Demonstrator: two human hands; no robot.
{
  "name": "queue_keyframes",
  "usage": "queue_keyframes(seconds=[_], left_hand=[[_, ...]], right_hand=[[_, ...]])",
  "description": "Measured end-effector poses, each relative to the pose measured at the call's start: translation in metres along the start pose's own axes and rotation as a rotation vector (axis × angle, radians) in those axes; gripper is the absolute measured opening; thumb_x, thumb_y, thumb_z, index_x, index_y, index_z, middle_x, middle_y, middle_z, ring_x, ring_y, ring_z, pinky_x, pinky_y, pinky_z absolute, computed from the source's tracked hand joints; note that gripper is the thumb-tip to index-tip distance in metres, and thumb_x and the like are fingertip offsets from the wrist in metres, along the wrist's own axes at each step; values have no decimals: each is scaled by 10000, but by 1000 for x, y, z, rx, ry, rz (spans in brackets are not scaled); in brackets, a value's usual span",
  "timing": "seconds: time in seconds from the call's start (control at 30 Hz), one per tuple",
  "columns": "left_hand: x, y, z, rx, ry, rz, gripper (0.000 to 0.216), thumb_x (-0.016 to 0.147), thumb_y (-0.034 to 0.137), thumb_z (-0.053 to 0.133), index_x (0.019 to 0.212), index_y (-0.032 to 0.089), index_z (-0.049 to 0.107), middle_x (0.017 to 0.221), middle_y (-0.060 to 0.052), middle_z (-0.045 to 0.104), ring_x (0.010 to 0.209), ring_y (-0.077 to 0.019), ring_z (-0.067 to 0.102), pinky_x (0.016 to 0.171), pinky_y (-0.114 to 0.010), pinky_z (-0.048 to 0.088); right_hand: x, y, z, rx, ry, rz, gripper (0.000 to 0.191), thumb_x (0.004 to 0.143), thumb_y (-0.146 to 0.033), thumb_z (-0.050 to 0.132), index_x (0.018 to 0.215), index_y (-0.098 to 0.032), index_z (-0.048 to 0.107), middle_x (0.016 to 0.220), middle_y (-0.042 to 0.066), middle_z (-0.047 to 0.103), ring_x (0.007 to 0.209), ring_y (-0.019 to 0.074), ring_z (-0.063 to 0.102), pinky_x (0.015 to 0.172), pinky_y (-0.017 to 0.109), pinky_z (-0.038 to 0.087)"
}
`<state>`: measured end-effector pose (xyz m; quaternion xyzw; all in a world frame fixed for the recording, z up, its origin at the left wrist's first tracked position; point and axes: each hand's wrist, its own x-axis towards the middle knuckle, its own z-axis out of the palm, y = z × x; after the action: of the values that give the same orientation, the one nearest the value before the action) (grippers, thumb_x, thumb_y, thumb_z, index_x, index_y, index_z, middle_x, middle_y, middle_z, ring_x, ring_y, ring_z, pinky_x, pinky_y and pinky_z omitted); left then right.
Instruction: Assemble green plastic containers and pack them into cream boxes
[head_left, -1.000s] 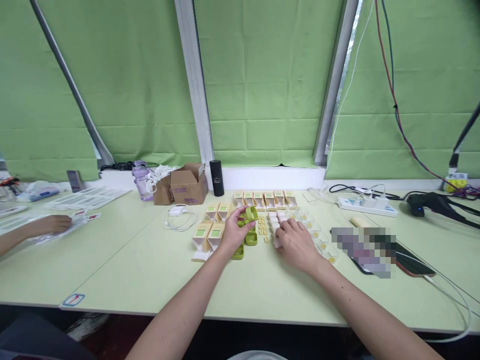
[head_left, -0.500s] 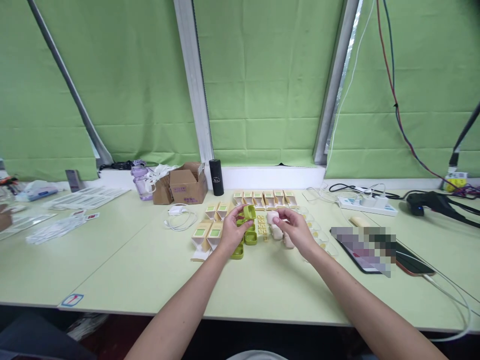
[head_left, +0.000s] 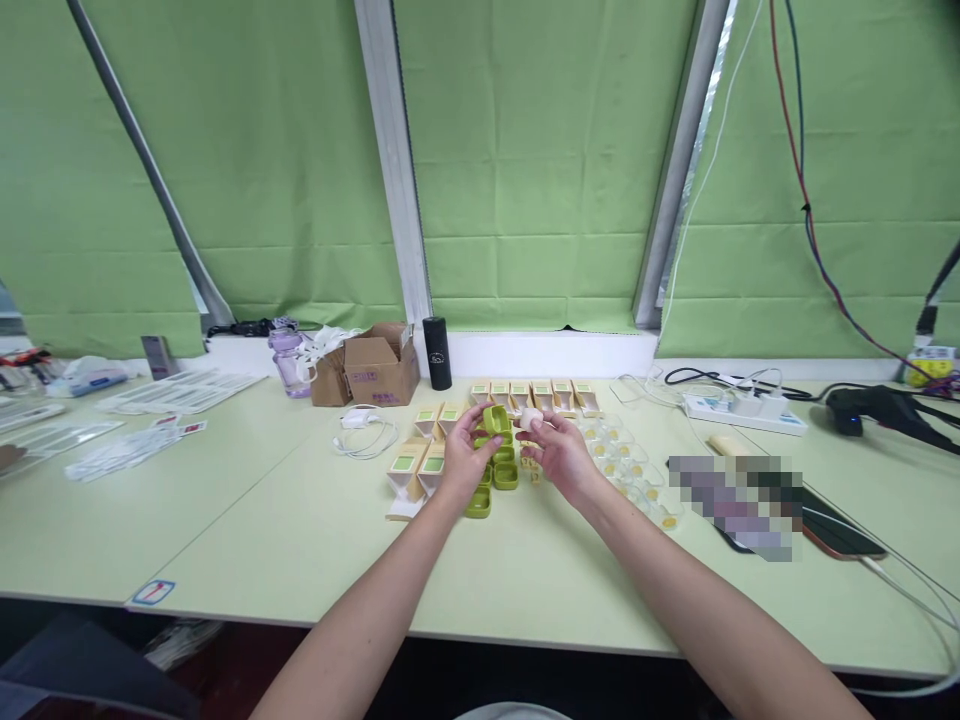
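Note:
Between the fingers of my left hand is a small green tray, raised and tilted with its hollow side toward me. My right hand pinches a small whitish block just to the right of that tray. More green trays lie on the table below my left hand. Small yellow pieces sit in rows between the hands, partly hidden by my right hand. Clear cups with yellow centres spread out to the right of my right hand.
Folded cartons with green windows stand left of my hands, and a row of similar cartons stands behind. A cardboard box, a black bottle and a purple bottle are at the back. Phones and a power strip lie right.
My right hand has moved left, bringing the whitish block close to the green tray. The tray in my left hand stays nearly in place. The view has shifted slightly.

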<state>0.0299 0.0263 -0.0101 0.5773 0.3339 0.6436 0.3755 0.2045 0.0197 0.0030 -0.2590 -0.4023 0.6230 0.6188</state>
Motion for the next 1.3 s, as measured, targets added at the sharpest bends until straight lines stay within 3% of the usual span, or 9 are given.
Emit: queue_keyframes(seconds=[0.17, 0.43, 0.57, 0.7, 0.8, 0.9, 1.03, 1.3], left_hand=[[0, -1, 0, 23, 9, 41, 617, 731, 237, 847, 1318, 218, 658, 1357, -119, 706, 1244, -299, 672, 1006, -396, 549], [0, -1, 0, 49, 2, 41, 569, 727, 191, 827, 1274, 225, 677, 1303, -102, 725, 1236, -294, 671, 1021, -406, 539], [1, -5, -2, 133, 16, 54, 521, 711, 128, 792, 1216, 224, 713, 1244, -92, 741, 1200, -287, 675, 972, -393, 546], [2, -8, -3, 185, 22, 62, 522, 703, 83, 763, 1204, 226, 734, 1245, -91, 745, 1195, -283, 678, 949, -383, 548], [2, -7, -2, 217, 33, 55, 531, 692, 58, 753, 1194, 231, 745, 1257, -87, 748, 1190, -282, 688, 955, -390, 547], [2, -5, -2, 247, 44, 49, 527, 686, 49, 750, 1179, 236, 750, 1241, -83, 755, 1201, -290, 688, 951, -397, 551], [2, -3, -2, 244, 47, 56, 521, 686, 49, 746, 1172, 236, 749, 1230, -83, 758, 1208, -294, 683, 945, -394, 553], [2, -5, -1, 226, 16, 68, 519, 698, 80, 751, 1194, 233, 745, 1268, -89, 747, 1210, -291, 677, 939, -382, 540]], right_hand=[[-6, 6, -5, -73, 50, -31, 587, 573, -407, 1005, 984, -246, 618, 901, 7, 738, 753, 178, 674, 615, 288, 543], [-8, 7, -4, -117, 33, -118, 522, 606, -369, 940, 993, -256, 607, 892, -23, 658, 716, 153, 624, 629, 298, 546], [-6, 8, -6, -137, 76, -110, 502, 561, -328, 932, 930, -240, 603, 868, -33, 645, 632, 117, 543, 524, 247, 443], [-3, 9, -10, -97, 103, -49, 553, 529, -313, 949, 943, -234, 590, 946, 17, 748, 597, 104, 509, 470, 220, 359], [0, 10, -14, -49, 125, 21, 603, 522, -322, 970, 981, -234, 589, 947, 53, 795, 531, 89, 481, 468, 235, 388], [4, 12, -18, -13, 132, 64, 571, 527, -293, 980, 956, -229, 609, 921, 67, 795, 567, 119, 565, 494, 255, 459], [5, 12, -19, -14, 57, -7, 462, 574, -269, 947, 937, -222, 663, 920, 63, 769, 707, 183, 680, 565, 296, 550], [-4, 0, -8, -122, 59, -83, 516, 602, -428, 966, 1000, -183, 749, 820, 15, 718, 561, 94, 520, 484, 239, 437]])
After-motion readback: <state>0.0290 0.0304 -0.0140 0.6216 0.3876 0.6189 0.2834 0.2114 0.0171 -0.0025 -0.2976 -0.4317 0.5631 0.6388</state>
